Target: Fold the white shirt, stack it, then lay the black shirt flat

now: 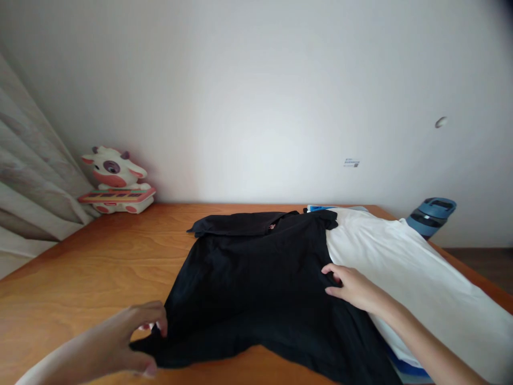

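Shirt (260,278) lies flat on table (88,267), partly over white cloth (401,267). Left hand (120,342) pinches its near-left corner; right hand (352,286) rests spread, flat on its right edge. Best done taut, edges aligned, wrinkles smoothed.

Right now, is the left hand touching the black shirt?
Touching. The head view shows the left hand with its fingers pinching the near left corner of the black shirt, cloth between thumb and fingertips.

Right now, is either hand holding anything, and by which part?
The left hand pinches the black shirt at its near left corner, on the table. The right hand only rests flat on the shirt's right side, gripping nothing.
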The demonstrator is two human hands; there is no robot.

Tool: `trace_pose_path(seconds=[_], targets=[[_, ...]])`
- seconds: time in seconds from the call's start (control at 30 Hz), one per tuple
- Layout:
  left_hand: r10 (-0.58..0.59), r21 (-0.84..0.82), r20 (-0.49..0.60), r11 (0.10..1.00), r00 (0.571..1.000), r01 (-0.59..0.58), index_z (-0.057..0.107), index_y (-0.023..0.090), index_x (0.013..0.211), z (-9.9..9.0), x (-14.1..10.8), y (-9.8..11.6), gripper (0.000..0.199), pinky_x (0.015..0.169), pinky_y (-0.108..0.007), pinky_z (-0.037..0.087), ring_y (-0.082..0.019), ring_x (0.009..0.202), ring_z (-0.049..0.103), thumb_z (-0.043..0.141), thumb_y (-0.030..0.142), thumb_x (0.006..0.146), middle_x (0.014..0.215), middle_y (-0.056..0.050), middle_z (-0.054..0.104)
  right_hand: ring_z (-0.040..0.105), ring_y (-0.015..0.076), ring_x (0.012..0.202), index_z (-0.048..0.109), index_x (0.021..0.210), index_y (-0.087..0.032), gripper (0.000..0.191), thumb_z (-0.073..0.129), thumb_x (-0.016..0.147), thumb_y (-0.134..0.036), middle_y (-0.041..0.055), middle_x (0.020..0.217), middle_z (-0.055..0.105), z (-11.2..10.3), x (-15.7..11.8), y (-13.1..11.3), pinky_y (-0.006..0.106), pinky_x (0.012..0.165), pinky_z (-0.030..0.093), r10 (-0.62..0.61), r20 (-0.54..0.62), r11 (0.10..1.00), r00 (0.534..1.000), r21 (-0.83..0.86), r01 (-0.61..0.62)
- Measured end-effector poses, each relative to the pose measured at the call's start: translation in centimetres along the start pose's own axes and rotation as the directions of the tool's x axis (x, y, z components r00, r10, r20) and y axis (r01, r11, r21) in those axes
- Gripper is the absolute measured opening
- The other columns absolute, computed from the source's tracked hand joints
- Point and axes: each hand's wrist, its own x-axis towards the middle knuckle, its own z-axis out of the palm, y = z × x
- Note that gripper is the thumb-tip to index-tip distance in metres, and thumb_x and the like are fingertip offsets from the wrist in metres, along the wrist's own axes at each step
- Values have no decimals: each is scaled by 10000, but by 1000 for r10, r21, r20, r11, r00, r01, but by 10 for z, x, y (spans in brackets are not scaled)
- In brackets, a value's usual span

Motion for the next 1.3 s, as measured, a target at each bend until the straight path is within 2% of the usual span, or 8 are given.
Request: trace_pose_path(seconds=[0.1, 0.23, 0.43, 0.6, 0.7, 0.8, 0.97, 1.3], targets=[[-143, -23, 40, 989, 989, 144, 697, 261, 893, 14, 18, 0, 346, 722, -283, 501, -218, 790, 669, 698, 583, 767, 867, -17, 711, 698, 287, 907, 600, 1265, -211, 556, 705, 755, -406, 95, 980, 731, -2, -8, 0, 343, 796, 502, 60, 59, 998, 996, -36, -58], [-303, 12, -217, 950, 928, 312, 604, 220, 1046, 31, 55, 1, 544, 766, -355, 490, -271, 814, 671, 616, 673, 744, 866, -54, 684, 671, 300, 1061, 514, 1342, -194, 673, 707, 718, -358, 131, 1145, 708, 4, -16, -1, 348, 907, 487, 92, 103, 993, 990, 59, -98], [-303, 6, 36, 953, 952, 303, 574, 236, 1056, 28, 36, -4, 435, 672, -321, 477, -234, 717, 631, 596, 538, 744, 753, 8, 627, 628, 290, 1162, 538, 1327, -245, 710, 733, 647, -296, 82, 1228, 681, -12, -38, 6, 324, 978, 453, 126, 203, 980, 971, 126, -154], [-362, 11, 219, 930, 906, 369, 627, 258, 1026, 11, 6, -12, 421, 644, -317, 503, -247, 745, 663, 688, 502, 689, 816, -3, 688, 668, 242, 865, 670, 1068, -265, 442, 771, 640, -310, 16, 930, 696, -22, -50, 4, 281, 746, 476, 144, 319, 989, 937, -9, -148], [-231, 58, -82, 970, 970, 236, 650, 248, 994, 11, 31, -3, 401, 831, -392, 525, -285, 898, 673, 665, 566, 750, 926, -52, 698, 651, 243, 840, 669, 901, -233, 192, 677, 803, -398, 54, 889, 665, -10, -36, -6, 317, 761, 474, 44, 118, 990, 992, -136, -28], [0, 105, -351, 994, 936, 39, 652, 244, 987, 26, 84, 21, 292, 959, -427, 488, -286, 1021, 649, 533, 498, 906, 1053, -88, 678, 617, 320, 1032, 678, 953, -212, 170, 648, 856, -349, 144, 1100, 638, 10, -8, -28, 396, 847, 480, -88, -186, 948, 979, -317, 24], [179, 134, -200, 979, 963, -154, 693, 229, 1031, 58, 165, 46, 219, 964, -414, 488, -273, 1006, 656, 508, 308, 943, 1065, -99, 689, 605, 308, 1100, 679, 1085, -226, 198, 640, 899, -279, 137, 1240, 613, 36, 48, -71, 398, 867, 482, -306, -299, 913, 904, -363, 188], [-13, 186, -436, 977, 900, 104, 638, 240, 1270, 56, 237, 50, 467, 1006, -483, 453, -360, 1218, 539, 701, 184, 811, 1250, -151, 616, 631, 230, 894, 677, 920, -202, 170, 530, 975, -265, 77, 936, 681, 75, 130, -93, 312, 794, 468, -132, -496, 991, 858, -76, 108]])
